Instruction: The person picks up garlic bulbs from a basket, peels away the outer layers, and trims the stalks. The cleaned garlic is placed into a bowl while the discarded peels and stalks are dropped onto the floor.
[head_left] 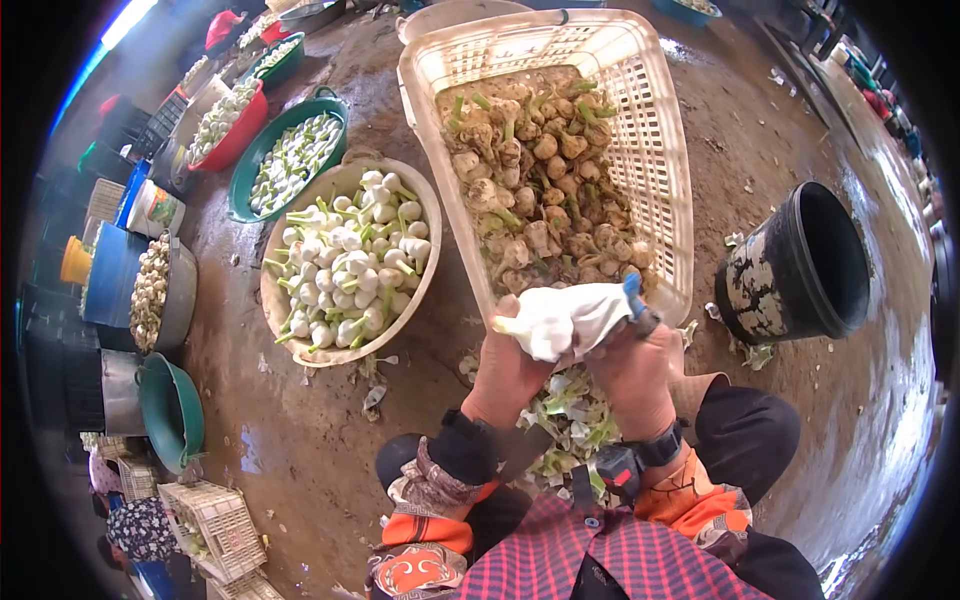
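My left hand (pixel 510 370) is closed round a white garlic bulb (pixel 548 325), its green stem end pointing left. My right hand (pixel 635 370) is closed at the bulb's other side, with white skin stretched between the two hands and something blue (pixel 633 290) at its fingers. Beyond them stands a cream plastic crate (pixel 668 190) holding brown unpeeled garlic (pixel 555 170). To the left, a round cream basin (pixel 432 215) is heaped with clean white bulbs (pixel 350 270). Peelings (pixel 575 430) lie below my hands.
A black bucket (pixel 790 270) leans at the right. At the left stand a green basin (pixel 240 190) and a red basin (pixel 258 110) of garlic, an upright green tub (pixel 170 410) and stacked crates (pixel 215 525). A person (pixel 140 525) in patterned cloth is at the lower left.
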